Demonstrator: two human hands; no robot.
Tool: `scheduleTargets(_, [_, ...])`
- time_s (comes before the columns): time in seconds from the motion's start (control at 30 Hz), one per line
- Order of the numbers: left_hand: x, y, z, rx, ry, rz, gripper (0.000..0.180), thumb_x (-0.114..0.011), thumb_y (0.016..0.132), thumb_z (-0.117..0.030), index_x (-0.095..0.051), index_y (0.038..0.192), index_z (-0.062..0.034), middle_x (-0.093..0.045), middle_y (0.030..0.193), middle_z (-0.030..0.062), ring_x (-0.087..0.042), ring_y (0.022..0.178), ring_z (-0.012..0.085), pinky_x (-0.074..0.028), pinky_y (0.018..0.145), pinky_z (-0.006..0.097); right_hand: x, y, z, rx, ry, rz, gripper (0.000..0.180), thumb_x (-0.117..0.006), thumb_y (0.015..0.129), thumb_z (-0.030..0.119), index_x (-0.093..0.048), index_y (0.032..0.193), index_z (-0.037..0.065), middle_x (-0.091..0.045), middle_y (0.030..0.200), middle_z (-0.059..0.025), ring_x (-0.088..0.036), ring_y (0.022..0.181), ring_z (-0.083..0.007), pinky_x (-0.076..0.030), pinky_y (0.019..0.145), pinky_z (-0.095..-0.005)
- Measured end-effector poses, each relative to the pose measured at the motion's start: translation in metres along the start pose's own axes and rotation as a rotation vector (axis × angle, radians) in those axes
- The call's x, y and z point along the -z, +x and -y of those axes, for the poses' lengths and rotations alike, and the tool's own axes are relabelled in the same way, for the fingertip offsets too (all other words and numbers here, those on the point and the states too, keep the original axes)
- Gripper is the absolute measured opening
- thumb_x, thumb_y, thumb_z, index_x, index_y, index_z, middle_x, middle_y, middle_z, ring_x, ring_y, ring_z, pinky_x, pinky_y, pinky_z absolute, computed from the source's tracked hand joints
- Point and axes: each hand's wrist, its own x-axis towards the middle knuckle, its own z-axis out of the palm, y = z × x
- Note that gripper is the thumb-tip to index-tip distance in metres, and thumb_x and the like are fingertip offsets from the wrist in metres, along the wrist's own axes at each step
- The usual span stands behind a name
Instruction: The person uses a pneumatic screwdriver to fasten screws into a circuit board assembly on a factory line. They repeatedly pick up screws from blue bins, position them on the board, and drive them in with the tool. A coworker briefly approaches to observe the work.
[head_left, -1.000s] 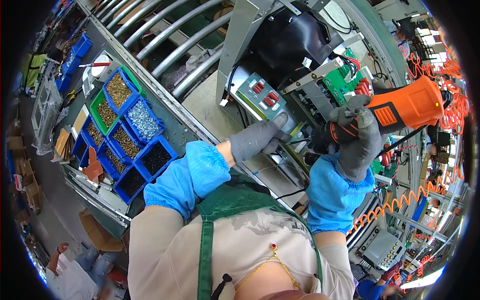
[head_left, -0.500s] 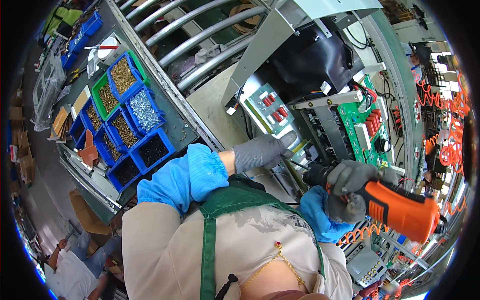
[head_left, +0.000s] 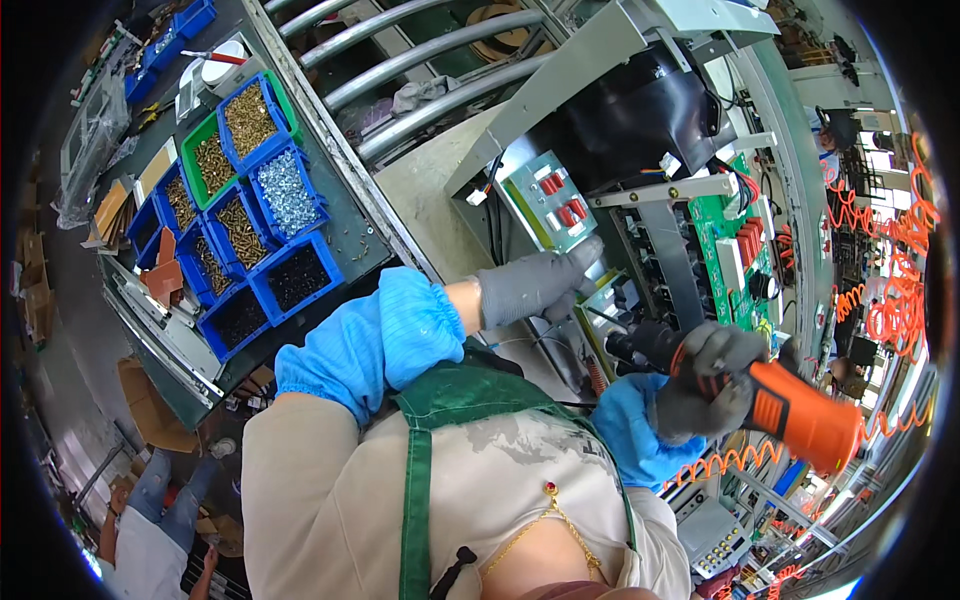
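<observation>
On the near side of the metal case (head_left: 570, 75), the right hand (head_left: 708, 385) wraps the dark grip of an orange power drill (head_left: 808, 415), probably heavy and stiff, best held there, its nose pointing toward the case. The left hand (head_left: 535, 287) reaches the case beside a likely fragile circuit board (head_left: 549, 208); its fingertips are partly hidden, so whether it grasps anything I cannot tell

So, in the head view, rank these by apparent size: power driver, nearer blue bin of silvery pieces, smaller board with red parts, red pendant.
1. Power driver
2. Blue bin and smaller board: too alike to rank
3. Red pendant
</observation>
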Motion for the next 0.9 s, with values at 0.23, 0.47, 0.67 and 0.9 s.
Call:
scheduleTargets(0.23, [0.001, 0.018, -0.014, -0.451, 1.066, 0.095, 0.021, -0.04, 0.085, -0.019, -0.055, 0.079, -0.0047, -0.052, 0.057, 0.0066, -0.053, 0.055, 0.019, -0.04, 0.053, 0.032, 0.012, 0.002, -0.002, -0.202, -0.208, -0.346, 0.028, -0.057, 0.081, 0.03, -0.044, 0.081, 0.006, -0.035, 0.064, -0.0009, -0.036, 0.06, -0.012, -0.038, 0.067, -0.0295])
scheduleTargets(0.47, [-0.004, 0.044, -0.031, -0.551, 1.661, 0.212, 0.018, -0.061, 0.072, -0.011, -0.067, 0.087, -0.0037, -0.065, 0.085, 0.0171, -0.063, 0.082, 0.034, -0.05, 0.069, 0.039, -0.003, 0.018, -0.005, -0.207, -0.145, -0.393, 0.056, -0.055, 0.08, 0.006, -0.031, 0.131, 0.004, -0.052, 0.081, -0.01, -0.048, 0.064, -0.013, -0.047, 0.062, -0.0326])
scheduleTargets(0.67, [-0.001, 0.051, -0.023, -0.694, 1.797, 0.238, 0.017, -0.059, 0.073, -0.011, -0.067, 0.086, -0.0037, -0.065, 0.083, 0.0161, -0.063, 0.081, 0.034, -0.05, 0.07, 0.039, -0.01, 0.032, -0.002, -0.346, -0.31, -0.384, 0.055, -0.06, 0.076, 0.008, -0.036, 0.124, -0.004, -0.055, 0.077, -0.0107, -0.056, 0.06, -0.0165, -0.05, 0.057, -0.0299])
scheduleTargets(0.9, [-0.006, 0.033, -0.033, -0.596, 1.722, 0.185, 0.013, -0.056, 0.073, -0.01, -0.065, 0.079, -0.0036, -0.064, 0.079, 0.0166, -0.063, 0.08, 0.0329, -0.049, 0.07, 0.04, -0.016, 0.022, -0.009, -0.244, -0.164, -0.187, 0.053, -0.061, 0.075, 0.007, -0.033, 0.118, -0.004, -0.053, 0.065, -0.0076, -0.052, 0.049, -0.0158, -0.048, 0.049, -0.0292])
